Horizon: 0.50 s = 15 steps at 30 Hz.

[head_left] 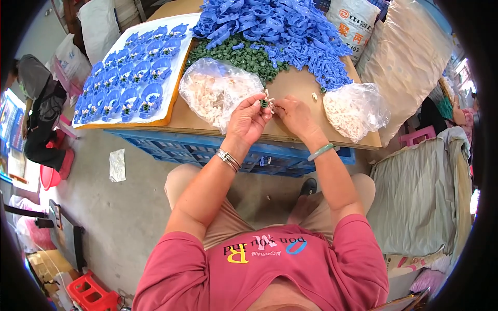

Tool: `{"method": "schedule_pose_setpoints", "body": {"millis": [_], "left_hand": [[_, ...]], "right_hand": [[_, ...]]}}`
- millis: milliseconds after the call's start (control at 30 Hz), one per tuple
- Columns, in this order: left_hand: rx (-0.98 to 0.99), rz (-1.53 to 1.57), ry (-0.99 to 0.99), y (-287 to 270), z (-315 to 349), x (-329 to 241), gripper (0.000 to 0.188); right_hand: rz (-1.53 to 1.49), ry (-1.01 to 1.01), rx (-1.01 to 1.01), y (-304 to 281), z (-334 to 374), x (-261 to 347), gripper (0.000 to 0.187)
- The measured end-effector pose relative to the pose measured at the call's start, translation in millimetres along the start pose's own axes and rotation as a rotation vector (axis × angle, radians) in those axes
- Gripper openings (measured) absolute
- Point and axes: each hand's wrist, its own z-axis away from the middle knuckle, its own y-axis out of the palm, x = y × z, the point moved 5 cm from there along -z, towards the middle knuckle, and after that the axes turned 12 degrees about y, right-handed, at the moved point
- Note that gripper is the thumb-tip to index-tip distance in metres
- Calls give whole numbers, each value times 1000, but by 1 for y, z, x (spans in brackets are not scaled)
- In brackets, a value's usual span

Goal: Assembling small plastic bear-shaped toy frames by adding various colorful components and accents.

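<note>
Green piece (264,103) near bare table edge (280,132)

A table top (295,85) lies over a crate (207,151): tray (175,88) at left, holding rows of assembled parts (128,102); pile of plastic parts (259,20) at the far side, heap of small parts (236,56) before it; left bag (215,90) beside the tray, right bag (355,111) near the right corner. Left hand (248,122) is at the left bag's right edge, right hand (298,118) between the bags. Paper (117,166) lies on the floor (124,217) near the crate's left end.
</note>
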Motion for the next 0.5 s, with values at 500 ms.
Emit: {"method": "schedule_pose_setpoints", "body": {"millis": [500], "left_hand": [[-115, -29, -13, 3, -2, 2, 16]], "right_hand": [[-154, 29, -176, -18, -50, -37, 16]]}}
